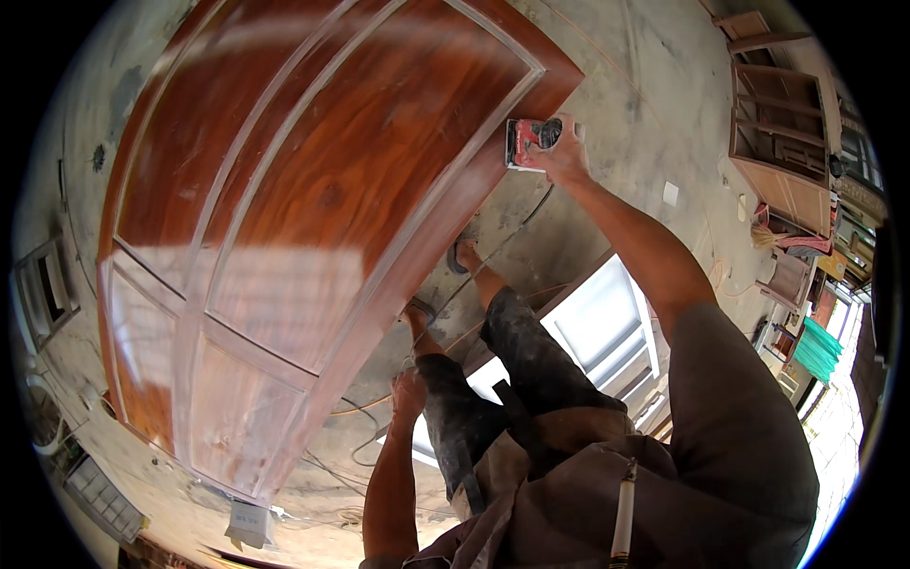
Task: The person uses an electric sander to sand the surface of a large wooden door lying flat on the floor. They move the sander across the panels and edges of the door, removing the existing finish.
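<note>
A large reddish-brown wooden door (327,194) with raised mouldings fills the left and middle, glossy in its panels and pale and dusty along the near frame strip. My right hand (566,152) is wrapped round a red and black power sander (524,144), whose pad is at the door's right edge, near the far corner. A dark cord (519,230) runs below the sander across the floor toward my legs. Beside my knee hangs my left hand (408,393), its fingers curled closed and apart from the door. Whether it holds anything is hidden.
White framed panels (607,318) lie behind my legs. On the right stand an unfinished wooden cabinet (777,180) and a green cloth (817,351). A grey box (248,523) sits by the door's near end; a louvred frame (45,296) is at far left.
</note>
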`<state>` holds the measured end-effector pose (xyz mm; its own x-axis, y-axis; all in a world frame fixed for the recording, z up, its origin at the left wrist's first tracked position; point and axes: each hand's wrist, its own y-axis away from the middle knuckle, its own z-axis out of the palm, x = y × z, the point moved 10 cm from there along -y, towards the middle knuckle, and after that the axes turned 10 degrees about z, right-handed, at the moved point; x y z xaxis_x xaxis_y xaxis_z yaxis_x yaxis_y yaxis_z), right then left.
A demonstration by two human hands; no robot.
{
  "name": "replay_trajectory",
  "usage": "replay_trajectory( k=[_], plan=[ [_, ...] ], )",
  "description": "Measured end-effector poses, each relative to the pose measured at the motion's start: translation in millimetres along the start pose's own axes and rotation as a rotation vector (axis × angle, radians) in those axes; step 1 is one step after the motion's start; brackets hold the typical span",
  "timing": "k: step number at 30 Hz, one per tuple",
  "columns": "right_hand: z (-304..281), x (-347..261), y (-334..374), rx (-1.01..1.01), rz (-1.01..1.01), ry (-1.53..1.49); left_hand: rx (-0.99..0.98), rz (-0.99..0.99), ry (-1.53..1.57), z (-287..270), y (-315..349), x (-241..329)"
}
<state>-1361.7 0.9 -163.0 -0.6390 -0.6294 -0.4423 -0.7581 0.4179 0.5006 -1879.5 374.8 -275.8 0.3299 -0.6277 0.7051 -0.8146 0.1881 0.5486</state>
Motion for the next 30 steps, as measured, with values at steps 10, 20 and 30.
replay_trajectory(
  k=[10, 20, 30],
  plan=[
    [-60, -28, -113, 0.037, -0.012, 0.021, 0.102, 0.044, 0.195, -6, -117, 131],
    [30, -44, 30, 0.031, -0.27, 0.217, 0.023, -0.071, 0.142, -19, -149, 176],
    [100, -52, 132, -0.316, -0.571, 0.315, 0.061, -0.106, 0.146, -47, -147, 160]
  ],
)
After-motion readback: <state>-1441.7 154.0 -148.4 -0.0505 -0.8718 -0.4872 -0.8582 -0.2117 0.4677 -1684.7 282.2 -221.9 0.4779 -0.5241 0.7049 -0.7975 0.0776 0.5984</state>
